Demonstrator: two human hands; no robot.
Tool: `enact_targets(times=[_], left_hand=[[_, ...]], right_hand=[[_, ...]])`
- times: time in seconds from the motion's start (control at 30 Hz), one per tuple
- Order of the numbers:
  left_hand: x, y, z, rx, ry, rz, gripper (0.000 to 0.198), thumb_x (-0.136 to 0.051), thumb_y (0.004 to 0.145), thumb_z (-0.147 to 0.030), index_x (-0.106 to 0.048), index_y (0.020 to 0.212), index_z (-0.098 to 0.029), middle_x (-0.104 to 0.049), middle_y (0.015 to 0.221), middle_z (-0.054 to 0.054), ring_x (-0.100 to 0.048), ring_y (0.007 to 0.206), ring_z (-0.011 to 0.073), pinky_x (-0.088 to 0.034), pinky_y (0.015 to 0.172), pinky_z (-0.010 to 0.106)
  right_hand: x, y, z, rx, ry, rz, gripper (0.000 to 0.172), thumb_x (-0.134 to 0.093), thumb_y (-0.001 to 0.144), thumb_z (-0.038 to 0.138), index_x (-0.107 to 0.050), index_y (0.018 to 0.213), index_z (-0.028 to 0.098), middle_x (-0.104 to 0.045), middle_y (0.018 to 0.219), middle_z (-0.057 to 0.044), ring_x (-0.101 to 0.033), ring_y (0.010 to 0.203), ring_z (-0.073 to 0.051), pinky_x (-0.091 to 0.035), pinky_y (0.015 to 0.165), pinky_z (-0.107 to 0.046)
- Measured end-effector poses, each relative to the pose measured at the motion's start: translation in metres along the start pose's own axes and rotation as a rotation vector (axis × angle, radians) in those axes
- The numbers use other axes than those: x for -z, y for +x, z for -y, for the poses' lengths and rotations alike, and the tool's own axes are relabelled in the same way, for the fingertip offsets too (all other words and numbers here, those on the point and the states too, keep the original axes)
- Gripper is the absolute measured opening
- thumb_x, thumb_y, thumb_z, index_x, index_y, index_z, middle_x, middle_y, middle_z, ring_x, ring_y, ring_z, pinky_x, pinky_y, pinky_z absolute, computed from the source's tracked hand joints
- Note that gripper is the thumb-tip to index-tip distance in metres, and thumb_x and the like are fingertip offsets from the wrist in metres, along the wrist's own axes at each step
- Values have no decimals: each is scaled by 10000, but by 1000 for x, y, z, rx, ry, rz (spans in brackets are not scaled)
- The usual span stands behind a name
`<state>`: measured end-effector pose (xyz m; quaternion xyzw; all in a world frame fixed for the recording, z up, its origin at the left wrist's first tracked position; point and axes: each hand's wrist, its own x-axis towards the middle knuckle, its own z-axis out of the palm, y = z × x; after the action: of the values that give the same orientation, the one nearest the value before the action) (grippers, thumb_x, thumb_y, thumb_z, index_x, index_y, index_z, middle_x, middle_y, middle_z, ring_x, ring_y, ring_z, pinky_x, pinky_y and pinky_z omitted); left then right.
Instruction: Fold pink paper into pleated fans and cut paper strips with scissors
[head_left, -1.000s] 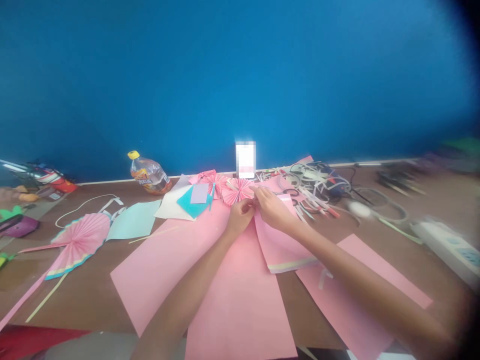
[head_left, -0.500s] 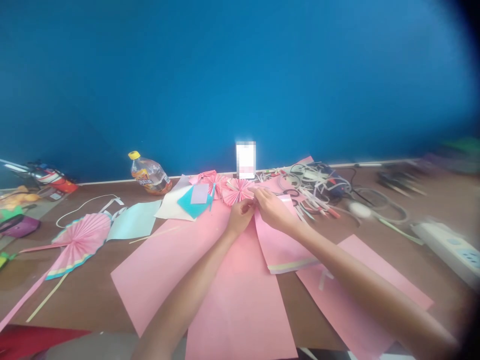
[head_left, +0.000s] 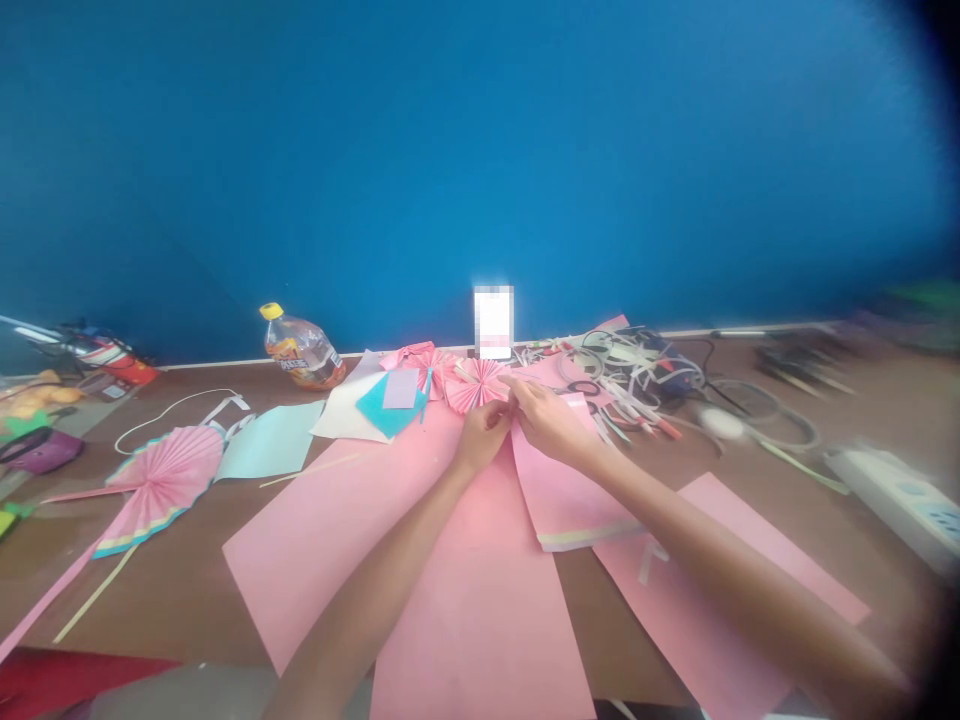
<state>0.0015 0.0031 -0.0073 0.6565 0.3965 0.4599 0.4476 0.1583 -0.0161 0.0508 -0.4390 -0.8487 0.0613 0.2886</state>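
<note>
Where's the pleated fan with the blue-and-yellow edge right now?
In the head view, the pleated fan lies on the left side of the table, just left of the pale blue sheet and nearer the camera than the yellow-capped bottle.

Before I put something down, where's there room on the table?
Bare table shows between the left pink fan and the big pink sheet, and between the rightmost pink sheet and the white power strip. It's crowded around the left hand and right hand by the middle fan, and at the paper scrap pile.
</note>
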Motion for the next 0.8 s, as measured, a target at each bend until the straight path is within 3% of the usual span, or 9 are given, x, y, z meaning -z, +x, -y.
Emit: enact_targets(times=[0.57, 0.8], left_hand=[[0, 0, 4, 28, 12, 24, 237, -535, 852, -256, -713, 970, -153, -679, 812, 35, -589, 694, 135, -477, 653, 249], [0, 0, 1, 30, 20, 13, 223, -539, 855, -278, -703, 934, -150, -687, 832, 39, -604, 745, 151, -476, 678, 255]], right_hand=[[0, 0, -5, 46, -103, 54, 518, -353, 852, 16, -413, 1357, 114, -629, 971, -125, -587, 934, -251, -481, 805, -374], [2, -1, -10, 92, -86, 40, 544, -340, 866, 9, -391, 1392, 139, -636, 1075, -146, -591, 1037, -262, -482, 859, -404]])
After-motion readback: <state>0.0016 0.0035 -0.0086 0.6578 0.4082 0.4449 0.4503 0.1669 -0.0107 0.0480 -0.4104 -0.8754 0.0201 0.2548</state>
